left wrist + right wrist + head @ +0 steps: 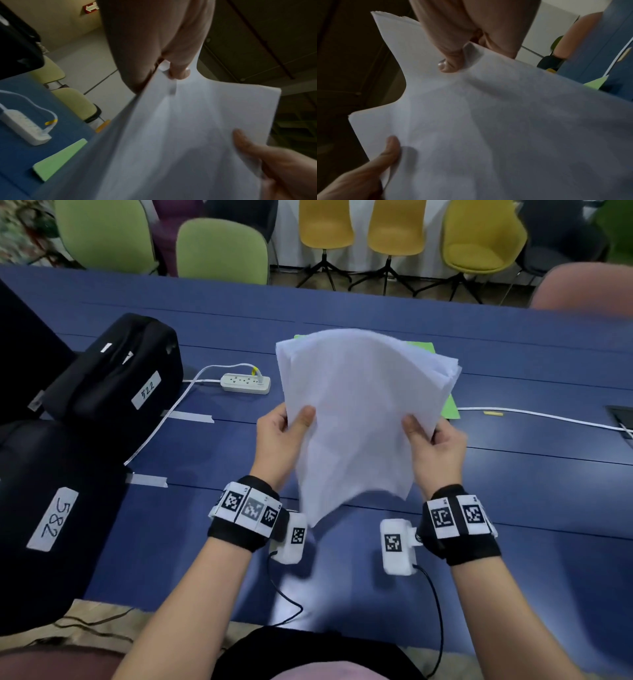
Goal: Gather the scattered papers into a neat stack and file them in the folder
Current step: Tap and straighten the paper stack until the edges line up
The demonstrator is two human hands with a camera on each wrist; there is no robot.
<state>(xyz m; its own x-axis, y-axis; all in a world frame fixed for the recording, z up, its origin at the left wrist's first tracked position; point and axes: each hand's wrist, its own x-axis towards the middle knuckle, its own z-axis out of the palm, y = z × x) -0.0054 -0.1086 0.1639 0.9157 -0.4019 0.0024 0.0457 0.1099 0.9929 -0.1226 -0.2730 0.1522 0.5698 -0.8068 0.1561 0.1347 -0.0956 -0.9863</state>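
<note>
**Paper stack held up in both hands**

Your left hand (279, 440) pinches the left edge of the white papers (359, 412), thumb on top, and your right hand (435, 446) pinches the right edge likewise. The sheets are lifted off the blue table (531, 491), bowed and fanned unevenly at their far right corner. The green folder (450, 405) lies flat on the table behind them, mostly hidden.

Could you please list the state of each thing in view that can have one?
papers: gathered, lifted off the table, edges uneven
green folder: flat on the table, no papers filed yet
left hand: grips the papers
right hand: grips the papers
power strip: one plug in
</note>
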